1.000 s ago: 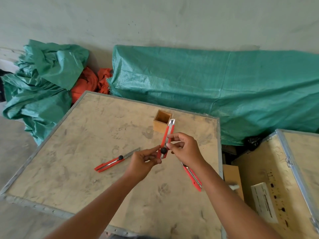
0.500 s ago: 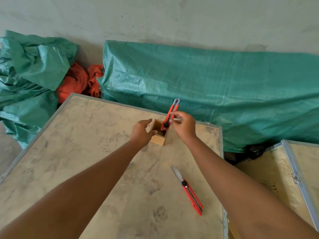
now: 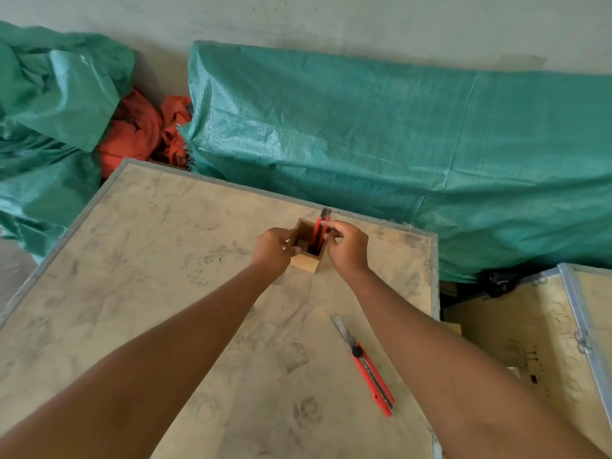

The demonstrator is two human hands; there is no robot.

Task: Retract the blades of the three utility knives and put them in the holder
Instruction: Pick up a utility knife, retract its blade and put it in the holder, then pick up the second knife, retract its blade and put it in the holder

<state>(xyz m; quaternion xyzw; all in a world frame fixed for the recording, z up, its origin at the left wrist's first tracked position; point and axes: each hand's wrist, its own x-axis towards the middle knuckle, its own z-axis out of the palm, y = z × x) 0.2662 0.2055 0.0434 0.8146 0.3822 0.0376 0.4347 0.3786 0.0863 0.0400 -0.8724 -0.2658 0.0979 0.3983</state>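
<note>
Head view: I see my right hand (image 3: 347, 248) pinching a knife (image 3: 319, 231) into the holder (image 3: 306, 261), left hand (image 3: 273, 250) gripping its left wall; a skewed push could tip it.

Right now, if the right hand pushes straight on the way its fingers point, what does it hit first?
The red knife it already pinches, standing in the wooden holder. Past that, the holder's inside, then the left hand steadying its far wall; depth unclear.

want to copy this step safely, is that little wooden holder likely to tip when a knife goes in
Probably a little tippy: the wooden holder looks small, and the knife sticks out above its rim. The left hand grips its side, which suggests it needs steadying. Its flat base on the table should resist rolling.
</note>
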